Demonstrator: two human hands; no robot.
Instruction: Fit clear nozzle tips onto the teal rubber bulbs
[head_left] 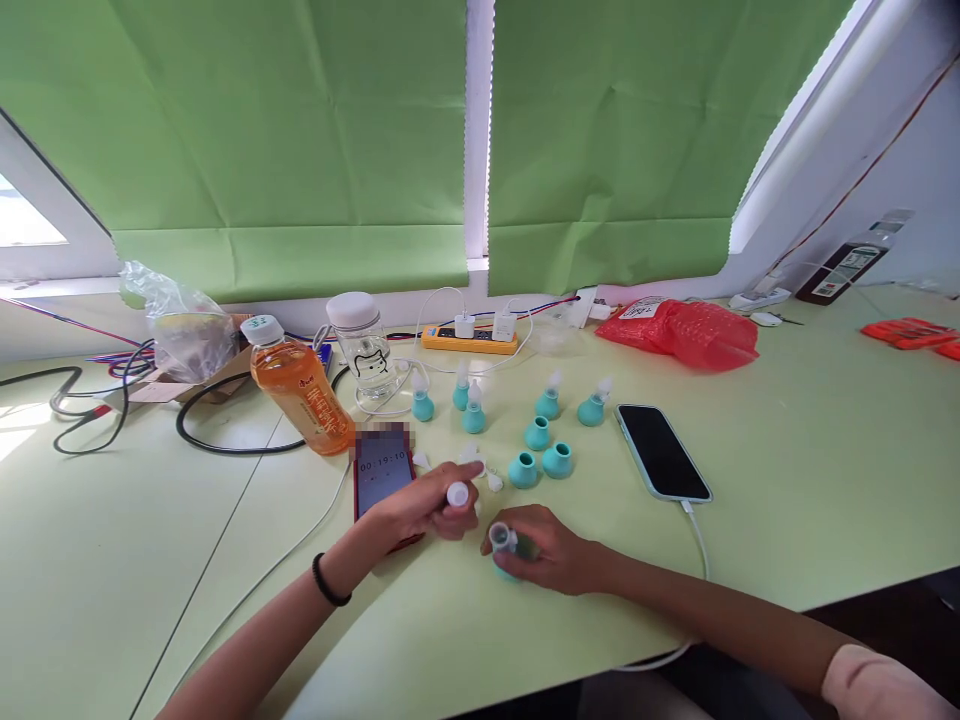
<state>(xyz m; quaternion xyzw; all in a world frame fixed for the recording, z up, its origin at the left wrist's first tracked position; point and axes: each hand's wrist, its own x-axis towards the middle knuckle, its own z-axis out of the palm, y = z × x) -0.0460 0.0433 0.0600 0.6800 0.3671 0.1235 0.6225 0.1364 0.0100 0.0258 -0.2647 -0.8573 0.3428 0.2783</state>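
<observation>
My left hand [442,505] is closed around a small white cylindrical piece [457,493], its round end facing up, with the index finger pointing right. To its right, my right hand [547,550] grips a teal rubber bulb [507,572] with a clear collar-like piece [501,536] on top. Small white plastic parts [494,481] lie just beyond my left fingers. Three open-mouthed teal bulbs, one of them the nearest bulb [523,470], stand past my right hand. Several teal bulbs with clear nozzles, such as the right-hand one [592,408], stand farther back.
A phone with a running timer [384,465] lies partly under my left forearm. Left of it stand an orange drink bottle [304,395] and a clear jar [371,355]. A charging phone [662,452] lies right. Behind are a power strip [469,341] and red bubble wrap [682,333].
</observation>
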